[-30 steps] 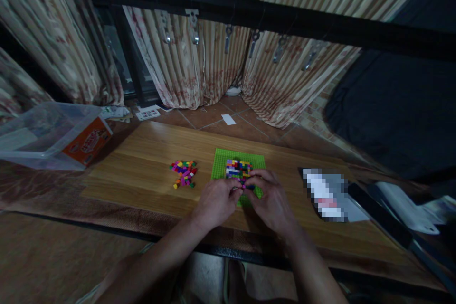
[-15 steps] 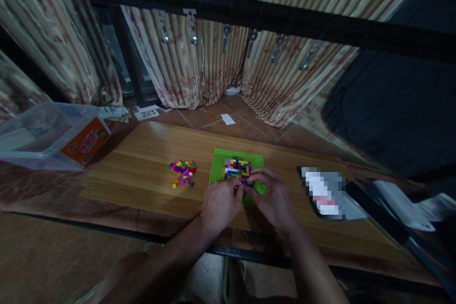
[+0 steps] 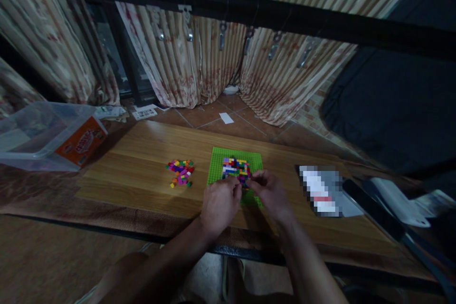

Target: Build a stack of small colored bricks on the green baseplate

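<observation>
A green studded baseplate (image 3: 216,166) lies on the wooden board, with a patch of multicoloured toy bricks (image 3: 235,165) built up at its middle. My left hand (image 3: 221,202) rests over the plate's near left part, fingers curled together at the near edge of the bricks. Whatever its fingertips may hold is hidden. My right hand (image 3: 270,193) is at the near right of the bricks, thumb and index finger bent toward each other by the patch; anything between them is too small to make out. Left of the plate lies a loose pile of small coloured bricks (image 3: 181,171).
The wooden board (image 3: 131,166) spans the low table. A clear plastic bin (image 3: 42,156) with an orange label stands at the left. On the right lie a blurred-out flat item (image 3: 318,192), a black strip-like object (image 3: 374,210) and a white object (image 3: 395,202). A dark bar (image 3: 228,2) crosses above.
My right hand's fingers have drawn slightly back from my left fingertips, opening a small gap over the bricks. My left hand stays almost in place. The view has shifted a little.
</observation>
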### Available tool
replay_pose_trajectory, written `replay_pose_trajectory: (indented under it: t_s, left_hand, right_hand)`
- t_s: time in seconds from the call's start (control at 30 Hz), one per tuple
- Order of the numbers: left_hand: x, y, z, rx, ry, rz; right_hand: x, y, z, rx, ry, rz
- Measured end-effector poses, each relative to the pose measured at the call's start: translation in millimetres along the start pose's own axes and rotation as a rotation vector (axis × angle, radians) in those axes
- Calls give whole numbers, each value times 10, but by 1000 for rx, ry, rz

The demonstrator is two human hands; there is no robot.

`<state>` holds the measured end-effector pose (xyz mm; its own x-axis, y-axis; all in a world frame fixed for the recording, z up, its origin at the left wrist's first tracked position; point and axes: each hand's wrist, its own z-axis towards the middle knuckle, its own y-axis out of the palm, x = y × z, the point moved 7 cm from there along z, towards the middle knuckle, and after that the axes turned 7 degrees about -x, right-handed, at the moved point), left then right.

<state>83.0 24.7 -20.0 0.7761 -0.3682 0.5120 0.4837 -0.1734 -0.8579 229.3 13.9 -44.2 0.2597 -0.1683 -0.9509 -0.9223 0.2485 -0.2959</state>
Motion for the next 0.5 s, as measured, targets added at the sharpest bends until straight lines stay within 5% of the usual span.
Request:
replay_pose_trajectory:
  t_s: [0.5]
  left_hand:
    - [15,52,-2,-15,5,82]
  right_hand:
    - [87,73,-22,-11,170,68]
